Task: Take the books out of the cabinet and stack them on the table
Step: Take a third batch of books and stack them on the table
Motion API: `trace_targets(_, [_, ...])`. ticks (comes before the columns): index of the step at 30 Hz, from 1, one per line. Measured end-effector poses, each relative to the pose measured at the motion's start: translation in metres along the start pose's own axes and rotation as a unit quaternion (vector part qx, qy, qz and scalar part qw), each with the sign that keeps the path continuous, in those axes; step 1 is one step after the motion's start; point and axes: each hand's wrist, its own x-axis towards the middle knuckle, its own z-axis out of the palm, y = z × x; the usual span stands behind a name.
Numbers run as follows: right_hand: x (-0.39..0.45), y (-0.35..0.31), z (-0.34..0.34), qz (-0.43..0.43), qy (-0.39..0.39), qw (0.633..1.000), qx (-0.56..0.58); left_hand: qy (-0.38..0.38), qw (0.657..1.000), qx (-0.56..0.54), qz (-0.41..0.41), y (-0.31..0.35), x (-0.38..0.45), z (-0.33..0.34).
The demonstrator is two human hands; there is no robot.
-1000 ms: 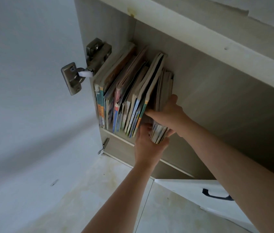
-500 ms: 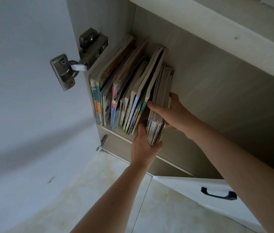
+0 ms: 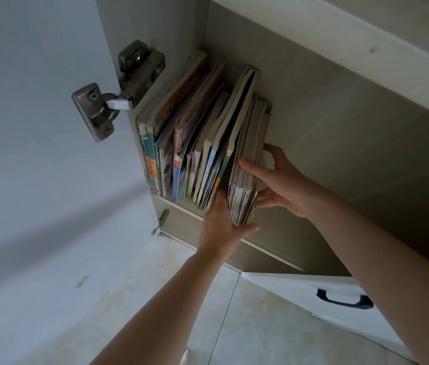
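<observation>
A bundle of books [image 3: 245, 164] at the shelf's [image 3: 181, 206] front edge is gripped by both hands: left [image 3: 221, 227] beneath, right [image 3: 281, 185] with fingers [image 3: 247, 165] curled round it.

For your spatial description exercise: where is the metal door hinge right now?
In the head view, the metal door hinge sits upper left, joining the cabinet door to the cabinet's side wall, just left of the row of books.

Book bundle [image 3: 245, 164] farther out
</observation>
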Motion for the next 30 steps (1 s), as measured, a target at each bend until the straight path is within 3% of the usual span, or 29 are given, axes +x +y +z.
trace_targets(13, [-0.002, 0.01, -0.013, -0.014, -0.038, 0.998, 0.049, 0.009, 1.0, -0.018, -0.013, -0.002, 0.0, 0.006])
trace_targets(30, [-0.001, 0.003, -0.019, -0.007, -0.046, 0.999, 0.017, 0.018, 1.0, 0.0, -0.01, -0.003, -0.001, 0.018])
